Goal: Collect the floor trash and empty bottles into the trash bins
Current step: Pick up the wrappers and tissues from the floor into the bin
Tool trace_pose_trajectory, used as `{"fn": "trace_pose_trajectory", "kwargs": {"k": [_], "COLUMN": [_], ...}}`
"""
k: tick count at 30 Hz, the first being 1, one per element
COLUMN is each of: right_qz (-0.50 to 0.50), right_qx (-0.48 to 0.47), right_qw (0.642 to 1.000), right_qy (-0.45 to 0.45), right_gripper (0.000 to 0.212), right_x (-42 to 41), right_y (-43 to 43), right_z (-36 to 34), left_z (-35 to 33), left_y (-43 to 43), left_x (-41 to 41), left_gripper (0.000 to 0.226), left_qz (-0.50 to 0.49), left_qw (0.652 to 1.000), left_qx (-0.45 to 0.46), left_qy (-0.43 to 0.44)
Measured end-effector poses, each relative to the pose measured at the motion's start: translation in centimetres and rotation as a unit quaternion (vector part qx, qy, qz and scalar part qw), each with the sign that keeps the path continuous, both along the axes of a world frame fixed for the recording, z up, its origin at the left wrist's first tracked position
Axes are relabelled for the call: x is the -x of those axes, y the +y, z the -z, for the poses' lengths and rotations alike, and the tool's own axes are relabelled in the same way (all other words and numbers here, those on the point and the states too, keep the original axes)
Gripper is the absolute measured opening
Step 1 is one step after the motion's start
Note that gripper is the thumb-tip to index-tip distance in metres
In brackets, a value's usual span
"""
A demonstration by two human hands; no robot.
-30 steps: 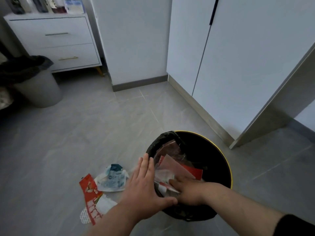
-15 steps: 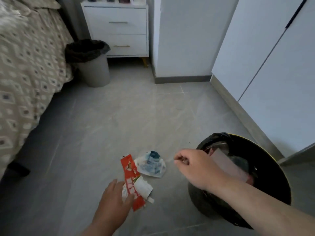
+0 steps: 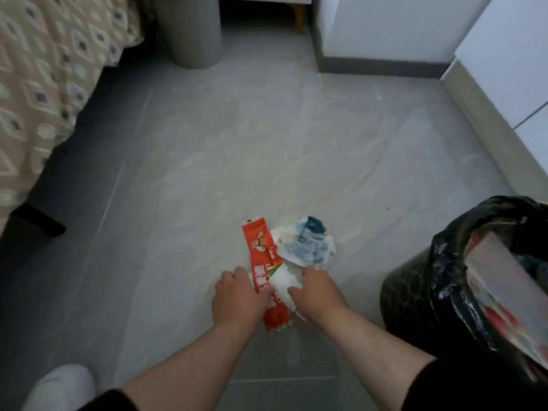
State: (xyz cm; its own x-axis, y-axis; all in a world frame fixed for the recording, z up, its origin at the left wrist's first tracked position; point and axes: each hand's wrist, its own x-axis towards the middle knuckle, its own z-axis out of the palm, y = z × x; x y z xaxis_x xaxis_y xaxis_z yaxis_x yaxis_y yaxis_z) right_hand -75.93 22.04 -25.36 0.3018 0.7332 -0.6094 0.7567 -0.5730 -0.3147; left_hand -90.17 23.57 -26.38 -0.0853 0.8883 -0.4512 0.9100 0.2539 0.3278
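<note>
Down on the grey floor, seen from the head camera, both hands are on a small heap of litter. The left hand curls its fingers over the edge of a long red wrapper, and the right hand closes thumb and fingers on a white paper scrap lying across that wrapper. A crumpled blue-and-white packet sits just beyond the right hand, touching the wrapper, with no hand on it. The black-lined bin stands near on the right, already holding wrappers. A grey bin stands well apart beside the bed.

This looks like the gathering step. Next, the grasped pieces need lifting together and carrying right, over the bin's rim. The thin scraps could slip from the grasp, and the packet probably needs a second reach.
</note>
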Motion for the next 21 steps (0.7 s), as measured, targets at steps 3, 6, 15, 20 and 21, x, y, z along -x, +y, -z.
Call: {"fn": "trace_pose_trajectory", "kwargs": {"k": [3,6,15,20,21], "right_qz": [-0.001,0.033,0.099,0.109,0.118], "right_qx": [-0.039,-0.073,-0.033,-0.012,-0.010], "right_qw": [0.998,0.995,0.994,0.989,0.987], "right_qy": [-0.044,-0.053,0.027,0.096,0.113], "right_gripper": [0.053,0.050,0.032,0.027,0.025], "right_x": [1.2,1.9,2.4,2.2,2.0], "right_y": [-0.3,-0.3,-0.2,-0.2,-0.2], "right_z": [1.6,2.4,2.7,2.4,2.4], "left_z": [0.9,1.2,1.9,1.6,1.5], "left_y": [0.2,0.6,0.5,0.6,0.7], "left_x": [-0.4,-0.8,0.3,0.7,1.0], "left_gripper": [0.061,0.063,0.028,0.025,0.026], "left_qz": [0.044,0.050,-0.022,-0.092,-0.101], "left_qw": [0.997,0.997,0.992,0.970,0.964], "left_qx": [-0.016,0.004,0.039,0.066,0.074], "left_qy": [0.055,0.054,-0.115,-0.216,-0.233]}}
